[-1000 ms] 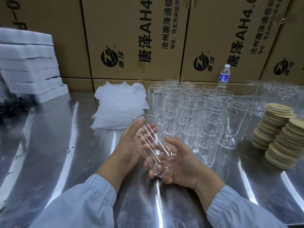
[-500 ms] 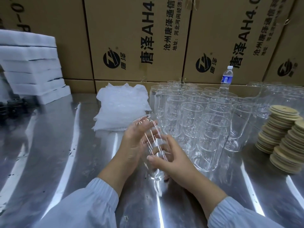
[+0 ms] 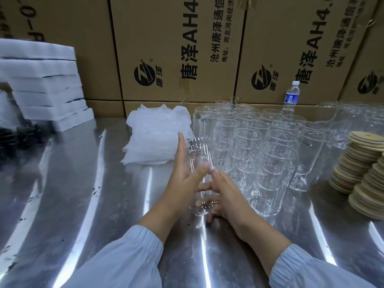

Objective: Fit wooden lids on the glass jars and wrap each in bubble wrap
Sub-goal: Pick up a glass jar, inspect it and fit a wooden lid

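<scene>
A clear glass jar [image 3: 200,154] stands nearly upright on the steel table, with no lid on it. My left hand [image 3: 182,173] lies flat against its left side, fingers stretched upward. My right hand [image 3: 226,194] wraps its lower part from the right. Just behind and to the right stand several more empty jars [image 3: 270,154]. Round wooden lids [image 3: 359,169] are stacked at the right edge. A pile of bubble wrap [image 3: 155,134] lies behind my left hand.
The shiny steel table [image 3: 83,194] runs left and toward me. White foam slabs [image 3: 43,84] are stacked at the far left. Cardboard boxes [image 3: 176,48] wall off the back, with a water bottle [image 3: 292,96] standing in front of them.
The jar was tilted and held above the table; now it has been brought upright with its base down. My left fingers have straightened along its side.
</scene>
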